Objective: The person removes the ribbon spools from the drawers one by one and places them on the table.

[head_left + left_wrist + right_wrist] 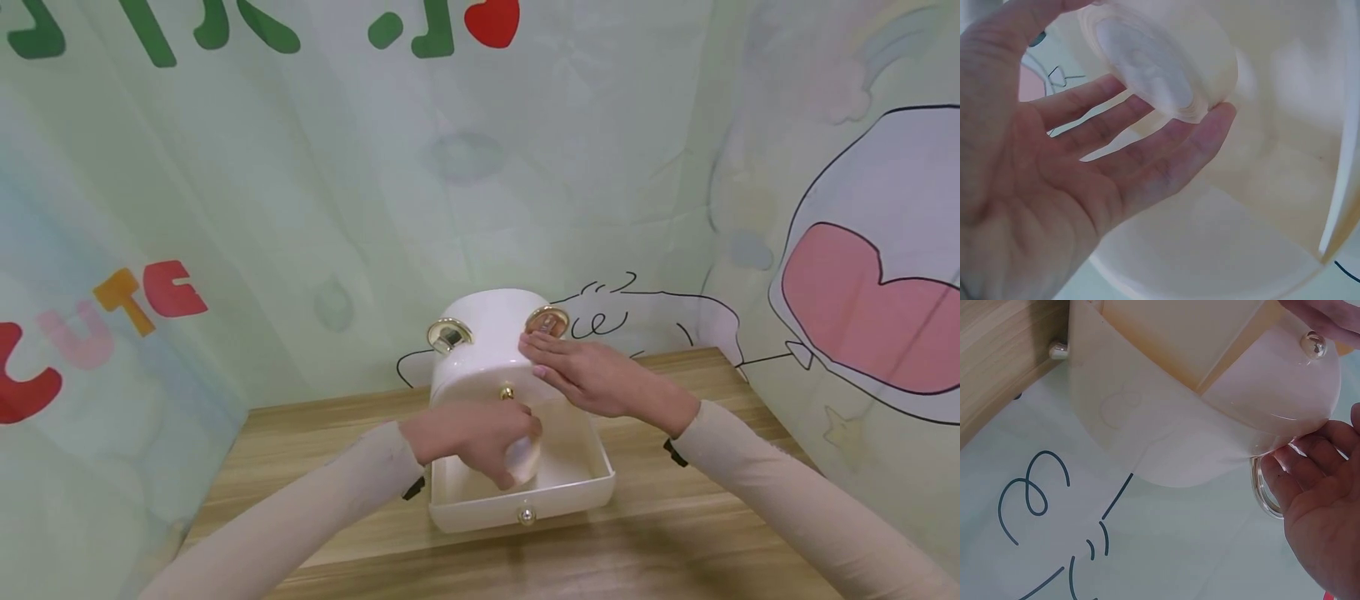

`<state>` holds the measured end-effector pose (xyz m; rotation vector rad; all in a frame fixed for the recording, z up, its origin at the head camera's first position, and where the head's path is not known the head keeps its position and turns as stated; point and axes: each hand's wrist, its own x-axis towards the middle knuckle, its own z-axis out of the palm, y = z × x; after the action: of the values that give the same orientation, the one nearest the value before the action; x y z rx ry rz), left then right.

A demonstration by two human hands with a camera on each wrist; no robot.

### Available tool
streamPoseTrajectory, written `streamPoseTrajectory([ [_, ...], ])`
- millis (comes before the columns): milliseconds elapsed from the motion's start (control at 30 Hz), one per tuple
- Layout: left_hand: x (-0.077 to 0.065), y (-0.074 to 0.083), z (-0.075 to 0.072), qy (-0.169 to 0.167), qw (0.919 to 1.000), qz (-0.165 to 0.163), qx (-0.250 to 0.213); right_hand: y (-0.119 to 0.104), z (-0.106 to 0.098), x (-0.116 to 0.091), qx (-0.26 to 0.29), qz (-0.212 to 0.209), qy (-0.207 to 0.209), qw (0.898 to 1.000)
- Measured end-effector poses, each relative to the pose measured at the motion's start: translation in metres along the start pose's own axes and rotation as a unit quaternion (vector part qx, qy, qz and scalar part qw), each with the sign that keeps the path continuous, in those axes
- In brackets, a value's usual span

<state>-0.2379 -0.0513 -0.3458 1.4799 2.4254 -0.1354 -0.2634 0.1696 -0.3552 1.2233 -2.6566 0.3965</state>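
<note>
A glossy white rounded box (pixel 491 333) with two gold-rimmed ears stands on the table, its lower drawer (pixel 480 515) pulled out towards me. Over the drawer's inside, my left hand (pixel 487 437) grips a pale, round, roll-like thing (pixel 1147 65) by its edge, thumb on one side and fingers on the other. Its flat face has a whitish middle inside a cream rim. My right hand (pixel 585 375) rests with extended fingers on the box's upper right side, fingertips beside the right ear (pixel 547 319).
The wooden table (pixel 675 492) extends around the box. Printed cloth walls (pixel 360 208) rise behind it and at both sides. A metallic knob (pixel 527 515) sticks out from the drawer front, and a gold knob (pixel 507 392) sits on the box above the drawer.
</note>
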Motion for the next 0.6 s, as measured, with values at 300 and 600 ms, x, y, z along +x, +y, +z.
streamPoseTrajectory([
  [300, -0.023, -0.002, -0.008, 0.036, 0.9993, 0.001, -0.008, 0.0, 0.001, 0.0, 0.001, -0.001, 0.001, 1.0],
  [600, -0.049, -0.003, -0.018, 0.056, 0.9977, -0.017, -0.032, -0.001, 0.001, 0.001, 0.006, 0.003, 0.0, 1.0],
])
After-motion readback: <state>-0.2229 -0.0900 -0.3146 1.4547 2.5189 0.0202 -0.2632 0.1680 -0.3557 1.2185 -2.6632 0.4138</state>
